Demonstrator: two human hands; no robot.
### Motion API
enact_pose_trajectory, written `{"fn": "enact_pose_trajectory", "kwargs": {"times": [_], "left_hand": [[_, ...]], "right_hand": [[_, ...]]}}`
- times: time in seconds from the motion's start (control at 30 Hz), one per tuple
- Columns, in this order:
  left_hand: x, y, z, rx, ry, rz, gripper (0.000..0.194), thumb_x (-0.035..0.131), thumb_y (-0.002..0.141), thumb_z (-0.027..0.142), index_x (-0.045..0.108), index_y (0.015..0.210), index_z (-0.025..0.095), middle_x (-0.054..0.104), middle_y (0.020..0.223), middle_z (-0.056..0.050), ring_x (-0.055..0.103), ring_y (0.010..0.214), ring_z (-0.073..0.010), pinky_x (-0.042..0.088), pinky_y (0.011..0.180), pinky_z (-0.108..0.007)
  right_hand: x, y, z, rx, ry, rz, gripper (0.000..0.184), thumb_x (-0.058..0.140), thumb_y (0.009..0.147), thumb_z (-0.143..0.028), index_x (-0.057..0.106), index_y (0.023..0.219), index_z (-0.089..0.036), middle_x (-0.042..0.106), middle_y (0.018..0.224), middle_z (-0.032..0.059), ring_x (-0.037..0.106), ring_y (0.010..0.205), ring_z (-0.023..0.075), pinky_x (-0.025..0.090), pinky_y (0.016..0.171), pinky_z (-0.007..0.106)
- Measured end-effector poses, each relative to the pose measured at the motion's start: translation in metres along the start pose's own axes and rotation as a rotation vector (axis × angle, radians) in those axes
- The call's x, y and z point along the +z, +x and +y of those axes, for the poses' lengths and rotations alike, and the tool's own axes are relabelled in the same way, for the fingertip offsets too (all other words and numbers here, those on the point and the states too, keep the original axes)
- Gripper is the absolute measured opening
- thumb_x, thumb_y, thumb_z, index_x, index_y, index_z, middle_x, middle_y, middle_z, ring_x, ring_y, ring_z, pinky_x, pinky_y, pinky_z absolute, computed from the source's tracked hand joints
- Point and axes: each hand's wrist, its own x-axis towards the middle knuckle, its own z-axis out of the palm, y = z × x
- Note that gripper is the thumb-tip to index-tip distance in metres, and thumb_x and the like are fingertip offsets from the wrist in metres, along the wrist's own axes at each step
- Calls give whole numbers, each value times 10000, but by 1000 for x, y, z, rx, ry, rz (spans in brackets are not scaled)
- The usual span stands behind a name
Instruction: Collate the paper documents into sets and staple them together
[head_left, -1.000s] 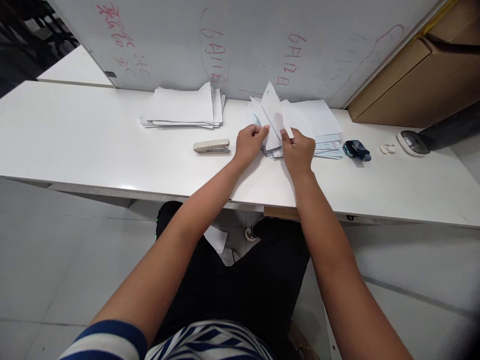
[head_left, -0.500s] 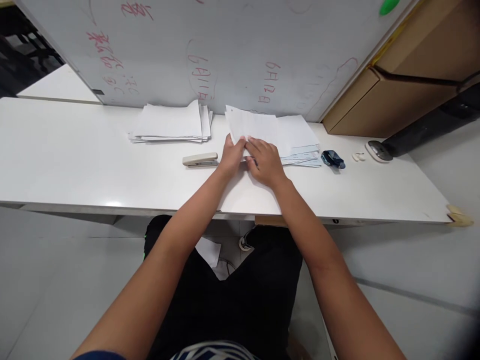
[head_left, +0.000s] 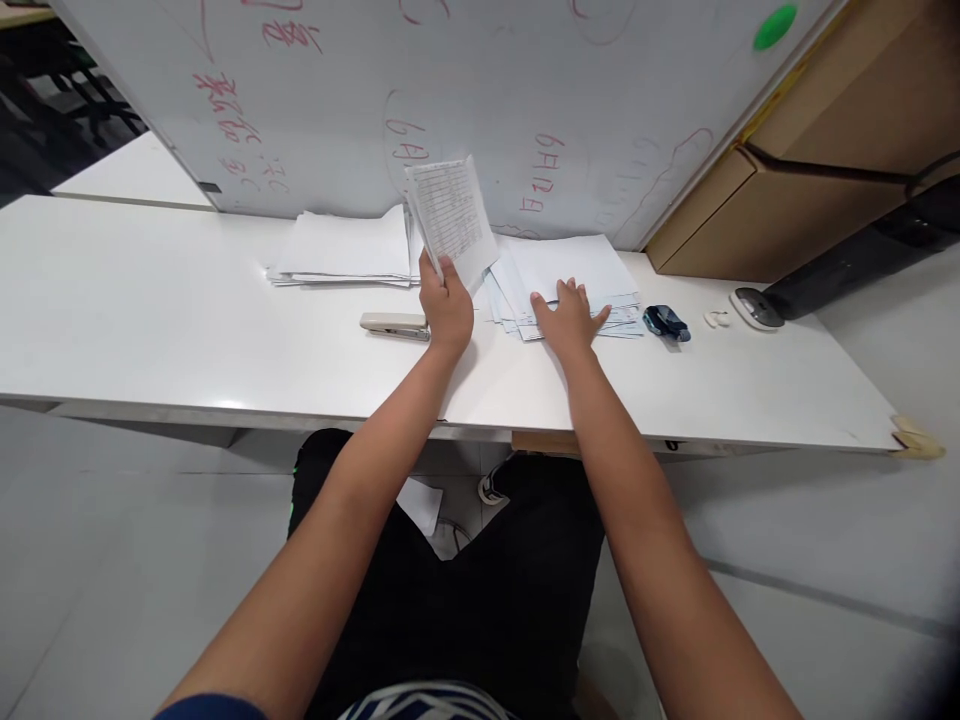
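My left hand [head_left: 448,305] is closed on a printed sheet of paper [head_left: 451,215], raised and tilted in front of the whiteboard; whether it is one sheet or more I cannot tell. On a fanned pile of white and bluish papers [head_left: 577,262] rests my right hand [head_left: 568,318], palm down with its fingers spread. A beige stapler [head_left: 394,325] lies just left of my left wrist. Behind it sits a stack of white papers [head_left: 341,245], its right end partly covered by the raised sheet.
The whiteboard [head_left: 330,100] with red writing stands along the desk's [head_left: 150,320] back edge. To the right lie a dark blue shiny object [head_left: 666,323], a small white piece [head_left: 716,319] and a computer mouse [head_left: 756,308]. Cardboard boxes [head_left: 795,215] stand at the back right.
The hands have moved apart. My left hand has lifted the printed paper up and left off the pile, while my right hand has shifted right and flattened onto the papers.
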Motion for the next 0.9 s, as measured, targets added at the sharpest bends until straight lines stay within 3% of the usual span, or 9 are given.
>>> {"fn": "enact_pose_trajectory", "kwargs": {"times": [0.13, 0.3, 0.4, 0.5, 0.6, 0.77, 0.83, 0.9], "left_hand": [[0, 1, -3, 17, 35, -11, 517, 359, 923, 621, 434, 1335, 318, 556, 1352, -33, 374, 1380, -189, 303, 1133, -326], [0, -1, -4, 102, 72, 57, 564, 330, 912, 658, 462, 1324, 297, 556, 1348, -40, 461, 1316, -188, 348, 1095, -301], [0, -5, 2, 103, 53, 32, 574, 334, 908, 665, 450, 1335, 300, 548, 1352, -43, 469, 1308, -192, 359, 1085, -306], [1, -9, 8, 88, 24, -23, 561, 367, 904, 658, 465, 1323, 298, 556, 1339, -42, 454, 1322, -196, 363, 1085, -306], [5, -9, 7, 26, -48, -134, 501, 419, 917, 600, 503, 1289, 274, 604, 1272, -50, 482, 1298, -201, 387, 1072, -322], [12, -1, -6, -256, -215, -405, 367, 378, 973, 448, 551, 1221, 240, 676, 1119, -63, 589, 1167, -214, 470, 990, -391], [10, 1, -7, -269, -226, -454, 363, 359, 977, 460, 585, 1170, 251, 680, 1090, -64, 602, 1141, -219, 487, 964, -395], [7, 0, -1, -213, -174, -431, 385, 376, 960, 528, 607, 1127, 270, 679, 1064, -58, 601, 1135, -220, 496, 945, -386]], "right_hand": [[-3, -7, -5, -27, 1, 71, 445, 359, 929, -434, 586, 1244, -218, 489, 1426, 146, 386, 1354, 309, -13, 1056, 733], [-7, -13, -9, -43, 98, 199, 471, 273, 964, -437, 634, 1176, -221, 641, 1241, 121, 526, 1214, 273, 15, 1085, 697], [-15, -15, -12, -56, 173, 283, 533, 205, 974, -467, 606, 1227, -222, 624, 1258, 125, 523, 1218, 270, 80, 1107, 661], [-24, -20, -17, -138, 205, 335, 573, 144, 979, -474, 516, 1346, -236, 521, 1385, 134, 429, 1325, 278, 155, 1117, 618], [-29, -29, -26, -308, 145, 299, 562, 143, 981, -481, 451, 1407, -282, 445, 1457, 99, 353, 1386, 271, 233, 1111, 563], [-21, -36, -38, -564, 17, 93, 503, 288, 963, -509, 474, 1387, -310, 424, 1483, 67, 316, 1403, 286, 260, 1102, 536], [-17, -36, -40, -630, 13, 41, 500, 326, 957, -502, 467, 1390, -296, 419, 1489, 73, 319, 1400, 288, 261, 1099, 536], [-15, -36, -42, -665, 10, 36, 497, 340, 957, -487, 456, 1397, -290, 412, 1495, 77, 333, 1394, 286, 267, 1093, 535]]}}
